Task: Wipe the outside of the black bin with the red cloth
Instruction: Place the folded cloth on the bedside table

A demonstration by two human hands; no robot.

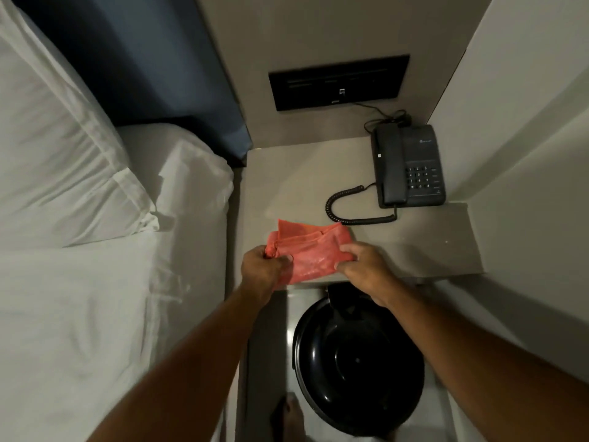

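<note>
The red cloth [310, 250] lies folded at the front edge of the grey bedside table [414, 247]. My left hand [263, 266] pinches its left end, and my right hand [363, 266] grips its right side. Below the table, on the floor, stands the round black bin [357, 368] with a glossy lid. My right forearm crosses over the bin's upper right edge.
A black telephone [408, 165] with a coiled cord sits at the back right of the table. A black wall panel [339, 81] hangs above it. The bed with white sheets and a pillow [63, 161] fills the left. A white wall closes in on the right. A foot [291, 419] rests beside the bin.
</note>
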